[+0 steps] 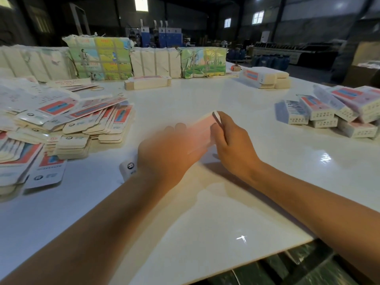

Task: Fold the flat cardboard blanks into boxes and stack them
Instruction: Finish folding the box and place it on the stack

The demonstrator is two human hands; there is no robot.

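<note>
Left of frame: flat blanks (pixel 67 128) heaped on the white counter (pixel 205 212) | centre: your left hand (pixel 166 155), motion-blurred, grip unreadable | pink blank (pixel 202 131), blurred, long axis lower left to upper right | your right hand (pixel 232 145) pinches its upper-right end | right: folded boxes (pixel 337 114) piled.

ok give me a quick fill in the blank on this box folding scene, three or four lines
1. The loose pile of flat blanks lies on the person's ____ side.
2. The heap of folded boxes sits on the person's ____ side.
3. Both hands, left hand and right hand, hold one ____ box.
4. The table top is glossy and ____.

Missing words: left; right; pink; white
</note>
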